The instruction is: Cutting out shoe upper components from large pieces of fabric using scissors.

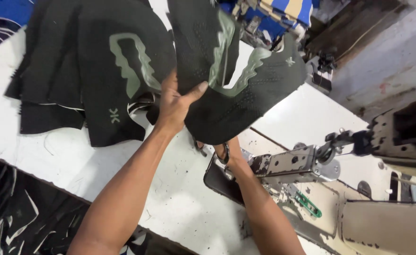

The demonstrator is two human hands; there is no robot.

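Note:
A black knit shoe upper with pale green trim is lifted above the white table. My left hand grips its near edge, thumb on top. My right hand is mostly hidden under the fabric; only the wrist shows, with scissor loops hanging by it. A stack of similar black uppers lies on the table at the left, just beside my left hand.
A worn sewing machine arm and head stand at the right. A dark phone lies below my right wrist. A green tool rests on the machine bed. Dark cut fabric pieces lie lower left.

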